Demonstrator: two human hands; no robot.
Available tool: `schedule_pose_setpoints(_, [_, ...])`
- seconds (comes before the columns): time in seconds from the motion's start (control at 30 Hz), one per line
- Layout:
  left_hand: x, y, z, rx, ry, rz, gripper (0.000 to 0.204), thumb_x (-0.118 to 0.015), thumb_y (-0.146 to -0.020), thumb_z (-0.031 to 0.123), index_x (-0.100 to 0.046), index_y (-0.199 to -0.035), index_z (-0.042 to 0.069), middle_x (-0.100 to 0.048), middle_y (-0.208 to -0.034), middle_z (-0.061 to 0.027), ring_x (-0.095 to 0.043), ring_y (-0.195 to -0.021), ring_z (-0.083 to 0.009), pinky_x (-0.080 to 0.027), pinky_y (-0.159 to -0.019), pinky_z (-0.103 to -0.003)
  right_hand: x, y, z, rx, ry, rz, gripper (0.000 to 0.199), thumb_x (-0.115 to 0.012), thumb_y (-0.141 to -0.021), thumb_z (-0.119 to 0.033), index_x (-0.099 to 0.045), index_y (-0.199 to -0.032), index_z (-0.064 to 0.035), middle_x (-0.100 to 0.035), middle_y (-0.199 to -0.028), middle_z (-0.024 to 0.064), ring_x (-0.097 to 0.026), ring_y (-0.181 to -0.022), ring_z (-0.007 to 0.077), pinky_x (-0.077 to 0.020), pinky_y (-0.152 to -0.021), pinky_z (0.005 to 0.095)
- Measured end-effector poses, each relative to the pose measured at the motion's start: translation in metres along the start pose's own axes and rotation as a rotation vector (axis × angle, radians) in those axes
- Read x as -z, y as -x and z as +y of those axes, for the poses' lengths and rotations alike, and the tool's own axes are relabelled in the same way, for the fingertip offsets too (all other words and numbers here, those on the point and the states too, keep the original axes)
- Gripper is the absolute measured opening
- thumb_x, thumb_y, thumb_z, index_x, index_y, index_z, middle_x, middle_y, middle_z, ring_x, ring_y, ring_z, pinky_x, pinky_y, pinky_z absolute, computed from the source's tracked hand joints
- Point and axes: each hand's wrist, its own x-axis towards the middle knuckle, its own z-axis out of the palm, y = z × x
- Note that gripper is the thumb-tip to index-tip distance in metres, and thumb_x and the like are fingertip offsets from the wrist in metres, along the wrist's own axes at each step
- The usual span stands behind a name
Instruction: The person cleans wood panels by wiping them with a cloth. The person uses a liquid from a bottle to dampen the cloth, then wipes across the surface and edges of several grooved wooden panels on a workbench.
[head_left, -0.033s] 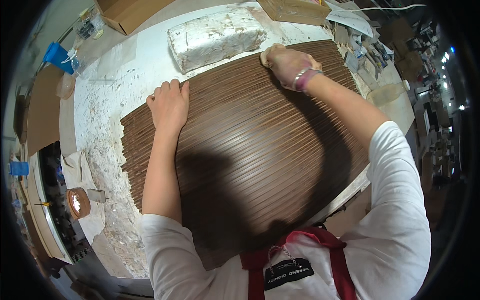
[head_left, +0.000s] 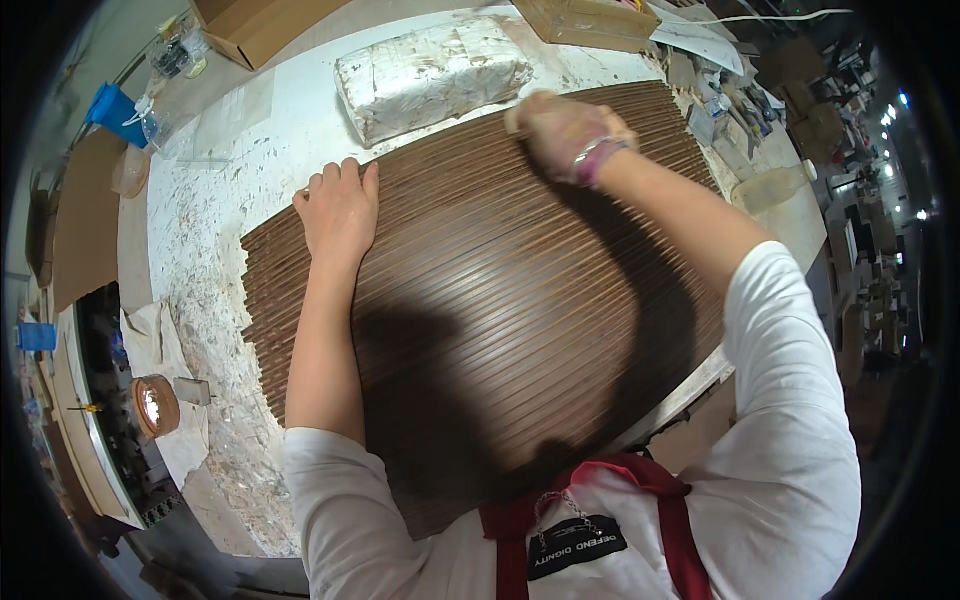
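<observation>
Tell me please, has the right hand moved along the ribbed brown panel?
Cannot tell: the right hand is blurred, near the ribbed brown panel's far edge, beside the wrapped white block as before.

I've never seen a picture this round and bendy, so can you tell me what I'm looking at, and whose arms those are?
A person wears a camera on the head that looks down, so the arms are their own. Its wide lens bends straight edges. The left hand lies flat on a big brown ribbed panel. The right hand, blurred, is closed around something small at the panel's far edge; what it is cannot be told. The panel rests on a white, stained table. Behind it lies a lumpy white wrapped bundle, with cardboard boxes further back.
</observation>
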Motion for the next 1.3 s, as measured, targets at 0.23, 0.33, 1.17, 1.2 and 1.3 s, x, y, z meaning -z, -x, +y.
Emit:
schedule_pose_setpoints(0.23, [-0.002,0.000,-0.005,-0.027,0.020,0.034,0.033,-0.043,-0.099,0.036,-0.061,-0.103,0.008,-0.062,-0.100,-0.0118,-0.058,-0.097,-0.0310,-0.040,-0.089,-0.052,0.004,0.009,-0.006,0.018,0.034,0.015,0.030,-0.054,-0.081,0.001,-0.062,-0.106,-0.0139,-0.061,-0.113,0.0154,-0.067,-0.094,0.0298,-0.0554,-0.077,0.0377])
schedule_pose_setpoints(0.33, [0.000,0.000,-0.002,-0.010,0.013,0.021,0.033,-0.042,-0.099,0.035,-0.061,-0.104,0.008,-0.062,-0.101,-0.0124,-0.059,-0.097,-0.0309,-0.040,-0.088,-0.052,0.006,0.005,-0.011,0.009,0.120,-0.058,0.032,-0.052,-0.083,-0.002,-0.059,-0.113,-0.0128,-0.063,-0.113,0.0169,-0.068,-0.089,0.0291,-0.0562,-0.076,0.0382])
schedule_pose_setpoints(1.17, [0.010,-0.005,0.007,-0.016,0.045,-0.050,0.032,-0.037,-0.100,0.026,-0.062,-0.101,0.007,-0.064,-0.102,-0.0112,-0.058,-0.098,-0.0318,-0.039,-0.092,-0.051,-0.060,0.003,0.069,-0.094,-0.653,0.210,0.022,-0.036,-0.094,-0.020,-0.055,-0.087,-0.0108,-0.051,-0.063,0.0019,-0.049,-0.050,0.0145,-0.0433,-0.045,0.0294])
schedule_pose_setpoints(1.2, [0.010,-0.006,0.010,-0.016,0.025,-0.065,0.032,-0.036,-0.100,0.025,-0.062,-0.102,0.007,-0.064,-0.103,-0.0113,-0.058,-0.098,-0.0320,-0.039,-0.092,-0.051,-0.070,-0.006,0.040,-0.018,-0.461,0.300,0.016,-0.043,-0.089,-0.017,-0.057,-0.087,-0.0085,-0.055,-0.067,0.0038,-0.054,-0.055,0.0163,-0.0455,-0.050,0.0327])
schedule_pose_setpoints(1.3, [0.008,0.001,-0.012,0.013,-0.009,-0.071,0.032,-0.034,-0.101,0.025,-0.061,-0.103,0.007,-0.063,-0.104,-0.0118,-0.058,-0.097,-0.0319,-0.039,-0.091,-0.050,-0.066,0.002,-0.103,0.243,-0.130,0.331,0.007,-0.060,-0.077,-0.008,-0.063,-0.081,-0.0032,-0.065,-0.075,0.0107,-0.063,-0.066,0.0241,-0.0507,-0.064,0.0406])
